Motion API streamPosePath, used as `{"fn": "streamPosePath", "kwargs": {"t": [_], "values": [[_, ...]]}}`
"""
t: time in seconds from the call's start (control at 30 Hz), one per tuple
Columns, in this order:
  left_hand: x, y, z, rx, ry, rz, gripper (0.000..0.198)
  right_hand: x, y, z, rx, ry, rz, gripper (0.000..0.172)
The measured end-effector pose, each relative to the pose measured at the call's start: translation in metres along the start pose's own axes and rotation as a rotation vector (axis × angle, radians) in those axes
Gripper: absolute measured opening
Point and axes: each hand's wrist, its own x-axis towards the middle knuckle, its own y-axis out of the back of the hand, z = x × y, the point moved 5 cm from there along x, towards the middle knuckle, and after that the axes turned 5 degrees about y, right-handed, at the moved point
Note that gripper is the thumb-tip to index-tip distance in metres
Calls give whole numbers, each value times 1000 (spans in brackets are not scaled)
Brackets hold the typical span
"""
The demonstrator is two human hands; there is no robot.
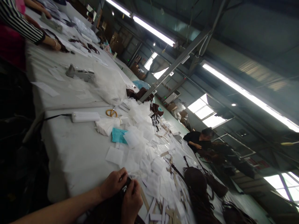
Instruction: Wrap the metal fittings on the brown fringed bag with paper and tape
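At the bottom centre my left hand [114, 184] and my right hand [132, 200] are close together, fingers pinched. Between them they grip a narrow dark strap [127, 183] with a small shiny spot on it. A wisp of clear plastic film [133, 175] shows at the fingertips. Below the hands a dark bag [106, 209] runs out of the lower edge, mostly in shadow. The exact grip of the fingertips is partly hidden. Just beyond my hands lie thin white sheets [134, 158] in a loose pile.
Dark brown bags [196, 180] lie at right among paper strips [163, 211]. Ahead are a blue packet [119, 135], yellow-handled scissors [111, 112], a white power strip [85, 117] and a tape dispenser [79, 73]. Co-workers stand at upper left, in a striped sleeve [23, 26], and across the table [56, 137].
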Motion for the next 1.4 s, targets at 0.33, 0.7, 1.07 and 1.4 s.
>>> {"fn": "streamPosePath", "kwargs": {"t": [0.33, 0.7, 1.07, 1.4], "values": [[0, -2, -3, 40, -48, 3, 19, -5, -6, 4, 89, 34, 22, 48], [-1, -3, -5, 63, -59, -5, 15, 0, 3, 6, 175, -132, -122, 42], [-1, 1, -1, -33, 40, -13, 15, -21, -4, -10, 219, -349, -130, 33], [5, 8, -1, -95, 113, -140, 17, -13, -4, 0, 291, -451, -189, 45]]}}
